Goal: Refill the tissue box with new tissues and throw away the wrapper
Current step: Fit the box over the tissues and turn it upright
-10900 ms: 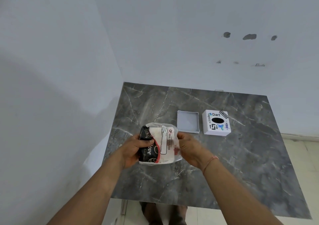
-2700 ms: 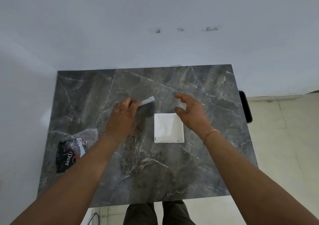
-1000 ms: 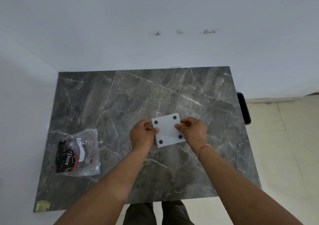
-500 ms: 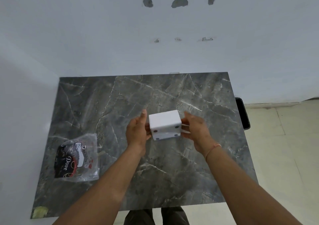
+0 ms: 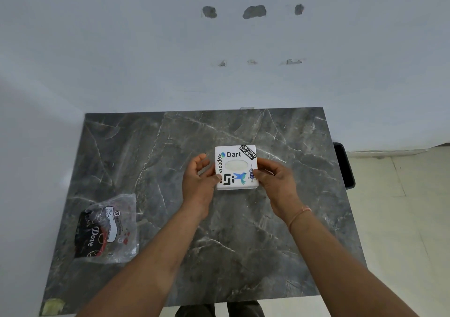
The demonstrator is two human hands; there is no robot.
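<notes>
A white square tissue box [image 5: 236, 168] with stickers on top is held over the middle of the dark marble table [image 5: 170, 146]. White tissue shows in its oval opening. My left hand [image 5: 198, 178] grips its left side and my right hand [image 5: 274, 178] grips its right side. The clear plastic wrapper [image 5: 107, 231] with black and red print lies flat near the table's front left corner, well apart from both hands.
White walls close off the table's far and left sides. A black object [image 5: 344, 165] stands on the floor past the table's right edge. A yellowish patch [image 5: 52, 305] marks the front left corner. Tiled floor lies to the right.
The box has been turned over between my hands: its underside with four dots faced up a second ago, and the stickered top with the opening faces up now.
</notes>
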